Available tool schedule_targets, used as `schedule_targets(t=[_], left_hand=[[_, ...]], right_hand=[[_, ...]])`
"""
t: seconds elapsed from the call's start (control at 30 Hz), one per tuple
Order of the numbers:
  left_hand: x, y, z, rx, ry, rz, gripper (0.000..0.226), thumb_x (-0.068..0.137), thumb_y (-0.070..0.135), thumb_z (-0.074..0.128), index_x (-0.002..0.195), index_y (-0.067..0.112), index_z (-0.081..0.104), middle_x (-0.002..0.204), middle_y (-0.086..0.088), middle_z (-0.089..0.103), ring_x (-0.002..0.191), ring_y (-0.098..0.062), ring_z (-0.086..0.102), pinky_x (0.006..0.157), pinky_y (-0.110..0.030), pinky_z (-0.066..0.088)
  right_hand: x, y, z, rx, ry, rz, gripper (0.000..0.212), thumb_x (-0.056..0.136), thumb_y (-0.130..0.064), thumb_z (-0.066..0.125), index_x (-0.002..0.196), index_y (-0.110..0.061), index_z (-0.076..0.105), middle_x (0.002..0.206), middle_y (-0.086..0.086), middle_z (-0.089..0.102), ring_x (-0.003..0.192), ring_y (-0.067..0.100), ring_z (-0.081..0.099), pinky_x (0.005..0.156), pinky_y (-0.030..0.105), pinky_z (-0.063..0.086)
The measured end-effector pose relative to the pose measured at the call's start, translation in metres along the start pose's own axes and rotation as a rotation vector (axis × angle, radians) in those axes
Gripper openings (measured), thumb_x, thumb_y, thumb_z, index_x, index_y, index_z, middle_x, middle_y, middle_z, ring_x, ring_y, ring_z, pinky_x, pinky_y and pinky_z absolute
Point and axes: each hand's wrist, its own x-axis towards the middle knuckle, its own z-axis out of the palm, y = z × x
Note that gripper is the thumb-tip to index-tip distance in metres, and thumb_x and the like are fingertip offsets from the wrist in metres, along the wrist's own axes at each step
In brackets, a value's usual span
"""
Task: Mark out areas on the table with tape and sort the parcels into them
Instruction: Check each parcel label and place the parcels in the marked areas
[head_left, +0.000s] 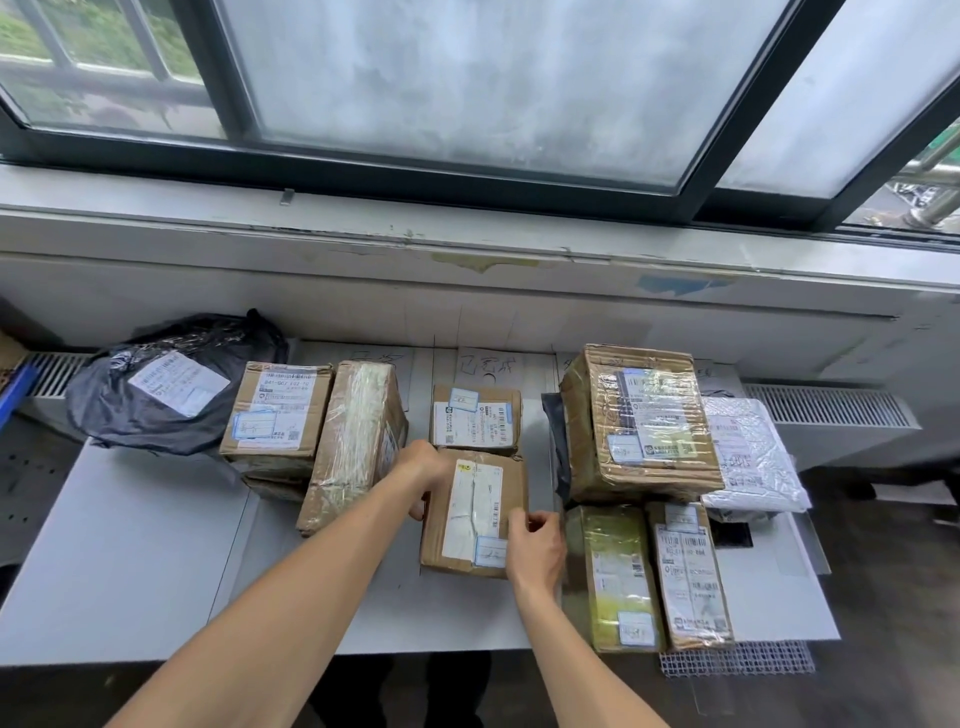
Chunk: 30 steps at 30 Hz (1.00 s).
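Head view: the brown parcel (475, 514) lies flat mid-table (130, 561), just in front of the small box (475, 421). A narrow gap separates it from the green-wrapped parcel (615, 577) on its right, and bare tabletop lies near-left. Its long axis runs from me toward the window. It has a white label on top and a blue-edged sticker at the near-right corner. My left hand (423, 467) grips its far-left edge, my right hand (535, 545) its right edge.

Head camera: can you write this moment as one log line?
step: sorting parcel | left hand: grips brown box left edge | right hand: holds its right edge | place: table middle, nearer than smaller box
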Motion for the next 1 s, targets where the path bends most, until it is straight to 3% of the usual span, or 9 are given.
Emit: schedule_targets(t=[0.23, 0.33, 0.43, 0.5, 0.7, 0.8, 0.87, 0.93, 1.0], left_hand=[[0.014, -0.004, 0.006, -0.013, 0.014, -0.001, 0.027, 0.094, 0.016, 0.046, 0.112, 0.0, 0.06, 0.112, -0.014, 0.065, 0.098, -0.03, 0.066, 0.083, -0.043, 0.058], [0.018, -0.007, 0.006, -0.057, 0.016, 0.012, 0.03, 0.095, 0.016, 0.044, 0.118, 0.001, 0.056, 0.112, -0.013, 0.064, 0.091, -0.024, 0.062, 0.072, -0.032, 0.05], [0.019, -0.002, 0.005, -0.058, 0.065, 0.05, 0.021, 0.095, 0.013, 0.042, 0.108, 0.004, 0.056, 0.092, -0.007, 0.059, 0.072, -0.017, 0.051, 0.064, -0.029, 0.039], [0.019, 0.007, 0.004, -0.06, 0.097, 0.101, 0.026, 0.095, 0.01, 0.04, 0.115, 0.004, 0.056, 0.098, -0.008, 0.062, 0.068, -0.017, 0.049, 0.061, -0.029, 0.04], [0.006, 0.043, -0.011, -0.01, 0.203, 0.34, 0.037, 0.097, 0.014, 0.041, 0.134, 0.009, 0.045, 0.128, -0.01, 0.058, 0.102, -0.026, 0.059, 0.076, -0.033, 0.049], [0.0, 0.057, -0.026, -0.009, 0.252, 0.423, 0.048, 0.098, 0.017, 0.041, 0.146, 0.013, 0.037, 0.142, -0.008, 0.048, 0.093, -0.019, 0.062, 0.08, -0.033, 0.049], [-0.003, 0.064, -0.041, -0.011, 0.313, 0.496, 0.047, 0.098, 0.017, 0.042, 0.145, 0.013, 0.041, 0.141, -0.007, 0.05, 0.093, -0.015, 0.062, 0.085, -0.031, 0.048], [-0.007, 0.067, -0.058, -0.015, 0.388, 0.56, 0.044, 0.096, 0.016, 0.044, 0.14, 0.012, 0.047, 0.139, -0.007, 0.054, 0.117, -0.02, 0.056, 0.1, -0.033, 0.043], [-0.009, 0.064, -0.082, -0.018, 0.457, 0.59, 0.043, 0.095, 0.018, 0.046, 0.138, 0.014, 0.05, 0.137, -0.006, 0.055, 0.123, -0.023, 0.052, 0.104, -0.037, 0.042]], right_hand=[[0.007, -0.011, 0.009, 0.001, -0.042, -0.035, 0.019, 0.09, -0.031, 0.057, 0.105, -0.019, 0.055, 0.109, 0.002, 0.058, 0.093, 0.019, 0.055, 0.078, 0.031, 0.043], [0.01, -0.009, 0.013, -0.031, -0.074, -0.051, 0.021, 0.091, -0.029, 0.056, 0.108, -0.017, 0.056, 0.112, 0.003, 0.059, 0.092, 0.016, 0.052, 0.076, 0.028, 0.038], [0.011, -0.007, 0.015, -0.042, -0.077, -0.05, 0.024, 0.092, -0.029, 0.055, 0.113, -0.016, 0.057, 0.115, 0.004, 0.06, 0.091, 0.015, 0.051, 0.076, 0.027, 0.037], [0.013, -0.01, 0.015, -0.03, -0.068, -0.058, 0.027, 0.093, -0.028, 0.054, 0.117, -0.015, 0.057, 0.118, 0.005, 0.059, 0.093, 0.014, 0.05, 0.078, 0.027, 0.038], [0.019, -0.042, 0.014, 0.007, -0.027, -0.15, 0.034, 0.096, -0.029, 0.053, 0.127, -0.015, 0.054, 0.123, 0.002, 0.057, 0.103, 0.013, 0.05, 0.084, 0.028, 0.039], [0.02, -0.064, 0.014, 0.018, 0.003, -0.225, 0.028, 0.097, -0.028, 0.053, 0.122, -0.015, 0.056, 0.117, 0.001, 0.057, 0.101, 0.013, 0.051, 0.08, 0.027, 0.037], [0.018, -0.079, 0.017, 0.022, 0.002, -0.269, 0.028, 0.097, -0.028, 0.052, 0.122, -0.016, 0.056, 0.113, -0.001, 0.055, 0.1, 0.013, 0.053, 0.078, 0.027, 0.037], [0.014, -0.097, 0.022, 0.034, -0.022, -0.313, 0.03, 0.098, -0.029, 0.05, 0.125, -0.018, 0.055, 0.115, -0.004, 0.053, 0.105, 0.013, 0.054, 0.082, 0.03, 0.043], [0.007, -0.119, 0.032, 0.066, -0.05, -0.375, 0.03, 0.098, -0.029, 0.05, 0.125, -0.017, 0.056, 0.12, -0.003, 0.054, 0.112, 0.013, 0.052, 0.092, 0.033, 0.045]])
